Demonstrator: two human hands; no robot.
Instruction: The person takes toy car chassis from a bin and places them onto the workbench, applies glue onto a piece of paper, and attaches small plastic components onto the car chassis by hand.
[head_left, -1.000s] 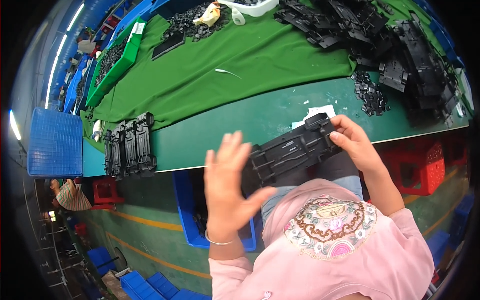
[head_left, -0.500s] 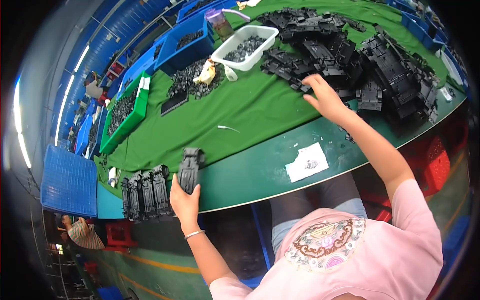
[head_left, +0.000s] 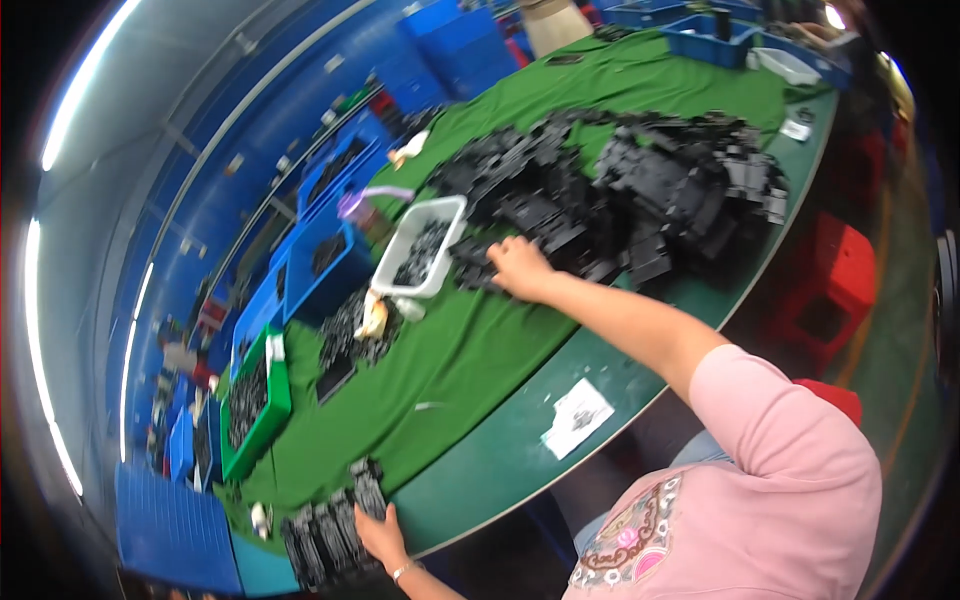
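Note:
My left hand [head_left: 380, 537] grips the near end of a black plastic toy-car chassis [head_left: 367, 483], thumb on one side and fingers on the other. That chassis stands at the right end of a row of similar black chassis [head_left: 320, 540] along the table's near left edge. Far ahead, my right hand [head_left: 522, 268] reaches to the left front of a big heap of black plastic parts [head_left: 550, 210]. Its bent fingers close on a dark flat part [head_left: 470, 262] there; the fingertips are partly hidden and slightly blurred.
A white tray [head_left: 450, 215] of small dark parts stands left of my right hand. Beyond are a blue bin [head_left: 345, 265] and a purple-lidded cup [head_left: 360, 212]. A green tray [head_left: 268, 432] sits at left. Printed paper [head_left: 578, 418] lies near the table edge; red stools [head_left: 835, 285] stand at right.
The view has turned and tilted. My left hand has brought its chassis down against the row. My right hand has gone from hovering open by the heap to closing on a part at its left front.

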